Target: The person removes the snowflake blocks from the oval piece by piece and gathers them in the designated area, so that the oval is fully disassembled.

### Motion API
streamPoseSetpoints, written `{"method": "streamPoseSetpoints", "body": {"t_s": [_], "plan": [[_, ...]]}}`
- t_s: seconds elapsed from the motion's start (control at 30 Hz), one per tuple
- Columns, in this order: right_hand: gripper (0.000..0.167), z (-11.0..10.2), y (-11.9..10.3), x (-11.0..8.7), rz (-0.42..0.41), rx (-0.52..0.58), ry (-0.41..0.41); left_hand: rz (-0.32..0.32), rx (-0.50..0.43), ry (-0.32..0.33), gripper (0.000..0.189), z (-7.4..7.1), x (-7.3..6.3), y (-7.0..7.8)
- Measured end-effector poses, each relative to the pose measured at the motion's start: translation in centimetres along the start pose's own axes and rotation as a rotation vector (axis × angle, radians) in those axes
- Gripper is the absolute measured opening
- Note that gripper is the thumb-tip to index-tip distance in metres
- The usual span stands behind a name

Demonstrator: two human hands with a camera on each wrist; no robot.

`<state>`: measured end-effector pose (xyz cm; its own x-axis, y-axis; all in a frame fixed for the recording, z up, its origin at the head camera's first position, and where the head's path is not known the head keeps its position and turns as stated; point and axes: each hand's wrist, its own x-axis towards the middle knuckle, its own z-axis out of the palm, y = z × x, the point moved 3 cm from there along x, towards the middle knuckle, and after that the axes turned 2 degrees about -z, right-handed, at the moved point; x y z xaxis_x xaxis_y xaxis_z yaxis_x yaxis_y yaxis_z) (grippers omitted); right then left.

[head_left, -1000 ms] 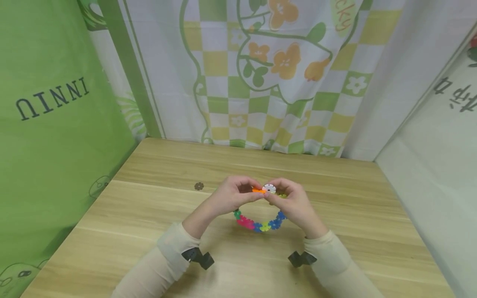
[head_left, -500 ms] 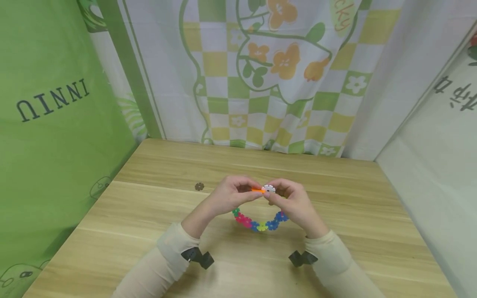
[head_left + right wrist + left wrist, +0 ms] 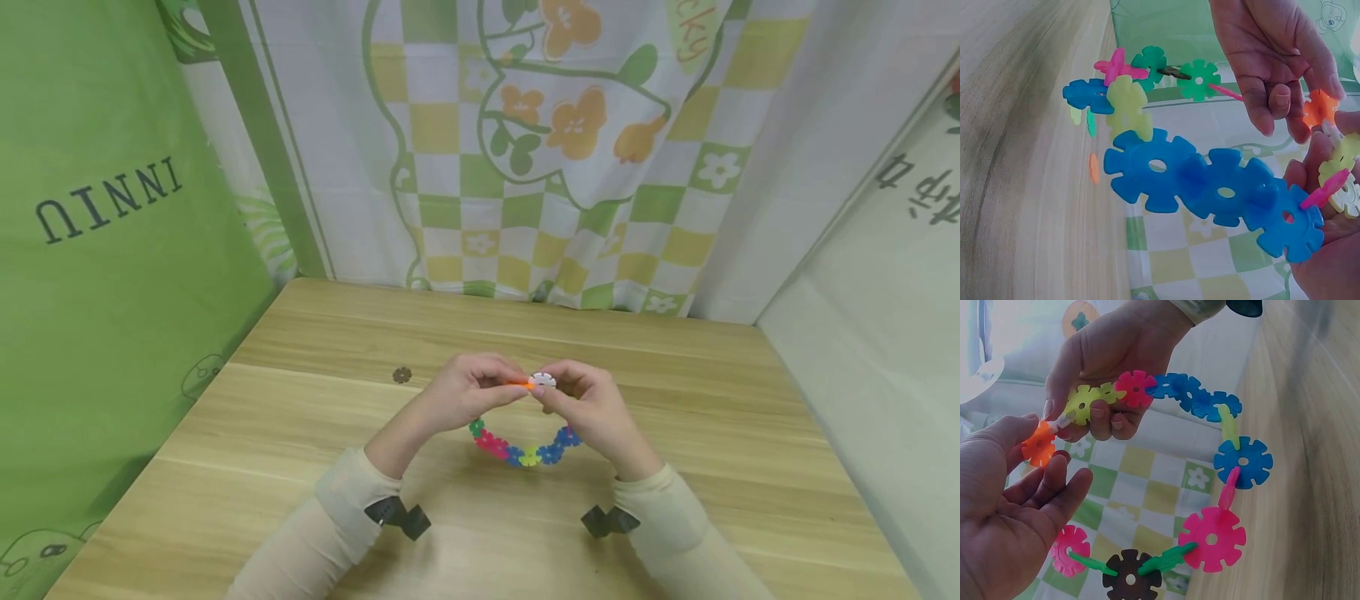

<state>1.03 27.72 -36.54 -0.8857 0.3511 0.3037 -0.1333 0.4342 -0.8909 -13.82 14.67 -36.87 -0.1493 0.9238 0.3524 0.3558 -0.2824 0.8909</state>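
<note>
My left hand (image 3: 472, 390) pinches an orange notched plastic disc (image 3: 1039, 445) between thumb and fingers. Close against it, my right hand (image 3: 592, 408) pinches a white notched disc (image 3: 544, 379), and the two discs meet at the fingertips. From the right hand hangs a curved chain of interlocked discs: yellow discs (image 3: 1082, 405), a pink disc (image 3: 1135, 387), blue discs (image 3: 1157, 165), then more pink, green and brown ones. Its far end, a pink disc (image 3: 1070, 550), lies beside the left hand in the left wrist view. The fingers cover part of the joint between orange and white.
A loose brown disc (image 3: 402, 375) lies on the wooden table (image 3: 315, 317), left of the hands. Small discs, one of them orange (image 3: 1094, 169), appear edge-on by the tabletop in the right wrist view. A patterned curtain (image 3: 525, 233) hangs behind the table.
Both hands stay nearly in place. The hanging chain has swayed slightly, and the white disc has tilted a little. A yellow disc visible beside the right hand earlier is now hidden.
</note>
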Motion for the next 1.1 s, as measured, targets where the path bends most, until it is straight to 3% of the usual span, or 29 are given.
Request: {"method": "streamPoseSetpoints", "body": {"t_s": [0.2, 0.4, 0.63, 0.87, 1.1], "plan": [[0.011, -0.2, 0.1, 0.1, 0.006, 0.011, 0.027, 0.006, 0.034, 0.017, 0.018, -0.1, 0.0, 0.0], [0.012, -0.2, 0.3, 0.1, 0.013, 0.004, 0.031, -0.041, 0.025, 0.069, 0.022, -0.8, 0.0, -0.4], [0.014, -0.4, 0.5, 0.0, 0.042, -0.009, 0.04, -0.125, 0.059, 0.118, 0.03, -2.6, 0.0, -0.8], [0.014, -0.5, 0.4, -0.2, 0.051, 0.013, 0.038, -0.242, 0.036, 0.194, 0.039, -4.6, 0.1, -2.8], [0.015, -0.7, 0.5, -0.4, 0.071, 0.002, 0.032, -0.358, 0.024, 0.26, 0.051, -6.4, 0.0, -5.8]]}}
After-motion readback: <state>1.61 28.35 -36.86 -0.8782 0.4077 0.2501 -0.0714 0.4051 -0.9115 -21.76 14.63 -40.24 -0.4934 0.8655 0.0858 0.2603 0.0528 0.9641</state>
